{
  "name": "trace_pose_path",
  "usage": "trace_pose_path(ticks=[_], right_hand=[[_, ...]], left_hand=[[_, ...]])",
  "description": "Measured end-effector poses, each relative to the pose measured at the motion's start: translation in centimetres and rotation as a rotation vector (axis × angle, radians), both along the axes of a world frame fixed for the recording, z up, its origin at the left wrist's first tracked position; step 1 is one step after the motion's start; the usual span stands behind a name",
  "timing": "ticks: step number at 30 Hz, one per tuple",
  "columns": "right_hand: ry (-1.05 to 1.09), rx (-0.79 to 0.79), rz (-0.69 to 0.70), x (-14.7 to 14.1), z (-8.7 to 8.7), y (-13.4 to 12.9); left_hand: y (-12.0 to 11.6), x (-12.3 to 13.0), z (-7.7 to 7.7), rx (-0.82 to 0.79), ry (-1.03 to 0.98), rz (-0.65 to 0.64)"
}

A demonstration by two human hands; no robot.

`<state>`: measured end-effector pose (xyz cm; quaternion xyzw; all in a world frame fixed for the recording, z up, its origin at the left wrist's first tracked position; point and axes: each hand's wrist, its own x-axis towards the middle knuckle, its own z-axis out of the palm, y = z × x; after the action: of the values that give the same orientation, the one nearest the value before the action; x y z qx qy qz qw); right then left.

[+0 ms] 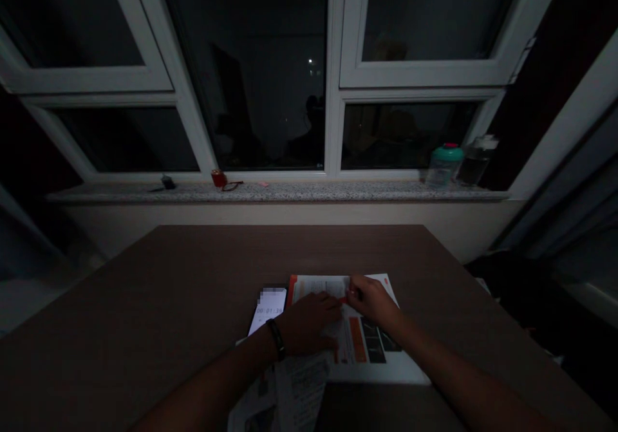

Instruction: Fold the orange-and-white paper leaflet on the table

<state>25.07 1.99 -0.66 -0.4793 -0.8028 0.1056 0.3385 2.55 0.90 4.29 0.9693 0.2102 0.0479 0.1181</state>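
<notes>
1. Currently, the booklet lies flat on the counter, under and between the two hands.
2. Left hand: laid over the page, fingers extended, thumb set apart from them.
3. Right hand: fingers curled inward at the upper part of the page. A small red piece shows beside its fingertips; whether it is gripped cannot be told.
4. Handling: the booklet is probably light and flexible, with smooth pages that may slide, crease or tear. Support it by the lower right edge or the upper corners; press with a flat palm rather than pinching one page.
5. Loose paper lies below the left hand, likely thin and easily dragged. Its join to the booklet, if any, is hidden.
6. Obstruction: the phone, screen lit, lies just beside the booklet's left edge, near the left wrist and its dark wristband. The left forearm covers part of the paper.
7. Beyond, on the windowsill, stand a green-lidded bottle, a clear bottle and a red jar, all well apart from the hands.
</notes>
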Motion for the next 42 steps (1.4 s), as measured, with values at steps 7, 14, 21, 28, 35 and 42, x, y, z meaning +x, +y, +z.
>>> trace_pose_path(ticks=[7, 14, 21, 28, 35, 42], right_hand=[[-0.014, 0.028, -0.097, 0.2, 0.0, 0.1], [0.135, 0.053, -0.137, 0.5, -0.2, -0.2], [-0.078, 0.112, 0.267, 0.1, 0.1, -1.0], [-0.240, 0.191, 0.247, -0.2, 0.4, -0.7], [-0.172, 0.139, 0.011, 0.1, 0.1, -0.1], [0.095, 0.044, -0.089, 0.5, 0.0, -0.3]], left_hand=[[-0.2, -0.1, 0.0, 0.022, -0.013, 0.020], [-0.2, -0.1, 0.0, 0.035, 0.013, 0.009], [-0.4, 0.2, 0.2, 0.038, 0.010, 0.024], [-0.3, 0.1, 0.0, 0.064, 0.026, 0.017], [-0.4, 0.1, 0.0, 0.076, 0.015, 0.013], [-0.6, -0.2, -0.2, 0.093, 0.005, 0.028]])
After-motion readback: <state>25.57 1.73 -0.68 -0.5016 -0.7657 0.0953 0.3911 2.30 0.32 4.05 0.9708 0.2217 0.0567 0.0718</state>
